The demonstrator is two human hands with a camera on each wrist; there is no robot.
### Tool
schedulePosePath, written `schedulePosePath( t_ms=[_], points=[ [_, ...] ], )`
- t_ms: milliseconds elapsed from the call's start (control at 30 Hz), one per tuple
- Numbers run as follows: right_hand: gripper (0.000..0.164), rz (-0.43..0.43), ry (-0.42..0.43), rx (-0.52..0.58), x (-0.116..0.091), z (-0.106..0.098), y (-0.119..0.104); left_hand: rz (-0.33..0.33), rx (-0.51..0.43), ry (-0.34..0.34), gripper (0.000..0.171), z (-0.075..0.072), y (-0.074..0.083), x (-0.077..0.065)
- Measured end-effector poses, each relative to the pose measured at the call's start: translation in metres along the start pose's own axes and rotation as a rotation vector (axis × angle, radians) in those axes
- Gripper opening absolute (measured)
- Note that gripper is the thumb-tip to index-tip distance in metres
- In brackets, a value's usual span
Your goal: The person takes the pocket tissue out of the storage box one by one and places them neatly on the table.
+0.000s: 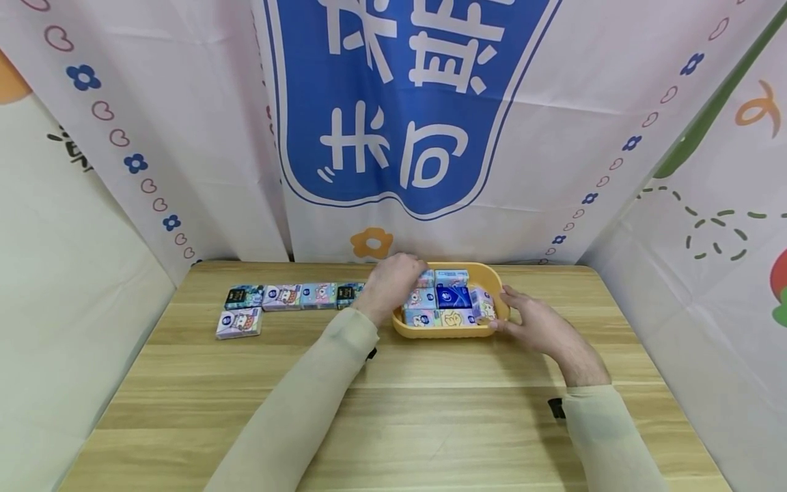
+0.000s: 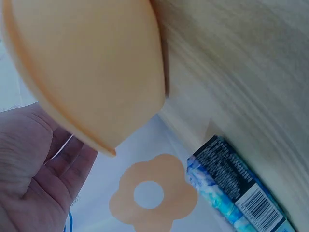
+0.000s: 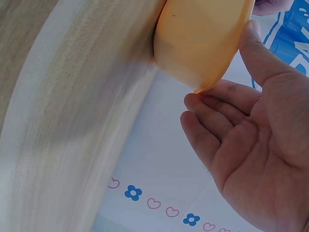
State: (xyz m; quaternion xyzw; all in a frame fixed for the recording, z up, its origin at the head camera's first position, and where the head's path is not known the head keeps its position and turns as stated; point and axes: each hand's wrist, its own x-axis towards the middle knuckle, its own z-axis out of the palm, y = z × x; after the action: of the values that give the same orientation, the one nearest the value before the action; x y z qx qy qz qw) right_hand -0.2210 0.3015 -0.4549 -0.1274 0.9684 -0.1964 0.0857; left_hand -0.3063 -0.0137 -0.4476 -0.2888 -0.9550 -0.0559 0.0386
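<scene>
A yellow plastic basket (image 1: pixel 443 333) sits at the back of the table with several small printed tissue packs (image 1: pixel 453 298) inside, mostly lying flat in rows. One pack (image 1: pixel 484 305) leans at its right end. My left hand (image 1: pixel 391 280) reaches over the basket's left rim near the back corner. Its fingertips are hidden in the head view; in the left wrist view its fingers pass behind the rim (image 2: pixel 63 126), and I cannot tell whether they hold a pack. At the opposite end, my right hand (image 1: pixel 537 324) touches the rim with thumb and fingers spread apart.
Left of the basket, several tissue packs stand in a row, among them a dark one (image 1: pixel 244 296) and a pink-and-blue one (image 1: pixel 318 295). Another pack (image 1: pixel 239 322) lies in front of the row's left end. A printed curtain (image 1: pixel 209 137) hangs behind the wooden table (image 1: pixel 430 424).
</scene>
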Motion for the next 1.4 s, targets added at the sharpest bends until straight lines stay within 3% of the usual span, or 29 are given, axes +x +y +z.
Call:
schedulePosePath(
  t_ms=[500,967,1400],
  points=[
    [0.080,0.015,-0.009,0.007,0.000,0.001,0.003,-0.020,-0.050,0.020,0.035,-0.022,-0.001,-0.012],
    [0.084,0.047,-0.024,0.019,0.003,0.005,0.002,-0.040,-0.046,0.065,0.039,-0.045,-0.010,-0.030],
    [0.082,0.012,-0.004,-0.009,0.001,0.001,0.000,-0.048,-0.055,0.094,0.038,-0.062,-0.024,-0.049]
  ],
)
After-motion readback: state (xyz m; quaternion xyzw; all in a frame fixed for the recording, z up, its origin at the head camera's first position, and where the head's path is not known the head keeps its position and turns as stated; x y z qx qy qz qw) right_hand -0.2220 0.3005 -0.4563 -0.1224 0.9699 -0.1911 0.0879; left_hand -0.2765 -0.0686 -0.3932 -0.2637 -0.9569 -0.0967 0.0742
